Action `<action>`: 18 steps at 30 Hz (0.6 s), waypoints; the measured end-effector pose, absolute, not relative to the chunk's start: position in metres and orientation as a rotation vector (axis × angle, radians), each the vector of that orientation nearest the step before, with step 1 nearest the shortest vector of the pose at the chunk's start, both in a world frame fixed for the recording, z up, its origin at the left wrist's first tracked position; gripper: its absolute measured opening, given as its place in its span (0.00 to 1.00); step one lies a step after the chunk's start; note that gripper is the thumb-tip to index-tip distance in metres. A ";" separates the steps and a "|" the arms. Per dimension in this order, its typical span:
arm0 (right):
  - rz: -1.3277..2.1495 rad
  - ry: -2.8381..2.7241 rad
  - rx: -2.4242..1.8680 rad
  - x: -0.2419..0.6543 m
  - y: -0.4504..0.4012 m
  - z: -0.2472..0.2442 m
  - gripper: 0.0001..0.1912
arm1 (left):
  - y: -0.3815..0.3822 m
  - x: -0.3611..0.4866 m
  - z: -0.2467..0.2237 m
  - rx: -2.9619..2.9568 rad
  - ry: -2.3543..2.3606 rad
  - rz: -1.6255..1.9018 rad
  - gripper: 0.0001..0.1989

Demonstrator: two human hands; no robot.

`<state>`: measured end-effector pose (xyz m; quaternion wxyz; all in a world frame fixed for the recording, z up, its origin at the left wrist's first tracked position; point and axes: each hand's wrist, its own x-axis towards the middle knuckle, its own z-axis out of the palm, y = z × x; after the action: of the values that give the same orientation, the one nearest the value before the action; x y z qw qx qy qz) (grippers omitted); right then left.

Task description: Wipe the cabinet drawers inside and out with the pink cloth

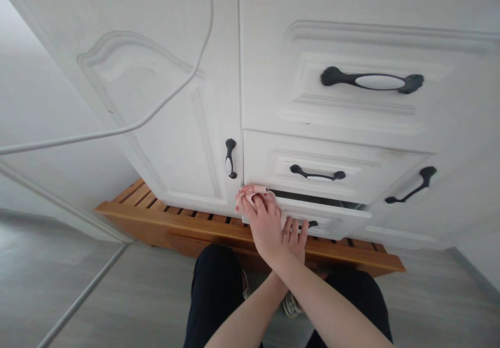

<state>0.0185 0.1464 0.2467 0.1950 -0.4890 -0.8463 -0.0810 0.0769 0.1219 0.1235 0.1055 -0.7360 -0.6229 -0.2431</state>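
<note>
My right hand reaches across from the right, over my left wrist. Its fingers press a crumpled white cloth with reddish markings against the left end of the bottom drawer. That drawer stands pulled out a little, with a dark gap along its top. Under the crossed right arm, my left hand is at the drawer's dark handle, fingers over it. Most of this handle is hidden behind the fingers, and part of the left hand lies behind my right hand.
Above is a middle drawer and a larger top drawer, both shut. Cabinet doors flank them, one on the left. A white cable hangs across the left side. A slatted wooden bench runs along the cabinet's base, before my knees.
</note>
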 end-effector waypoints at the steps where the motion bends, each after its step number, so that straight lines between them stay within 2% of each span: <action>1: -0.227 -2.372 -1.376 0.010 0.148 0.246 0.30 | 0.120 0.076 0.122 -2.157 -1.820 -0.722 0.36; 7: -0.227 -2.463 -1.351 -0.016 0.149 0.218 0.21 | 0.120 0.076 0.127 -2.082 -1.743 -0.777 0.36; 12: -0.124 -2.613 -1.403 -0.005 0.137 0.186 0.21 | 0.112 0.074 0.124 -2.102 -1.714 -0.797 0.38; 18: -0.149 -2.521 -1.382 -0.005 0.139 0.220 0.23 | 0.085 0.075 0.094 -2.398 -1.657 -0.679 0.34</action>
<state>-0.0054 0.1395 0.2204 0.1309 -0.4761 -0.8681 -0.0513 0.0747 0.0853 0.0945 0.0742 -0.7991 -0.5520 -0.2262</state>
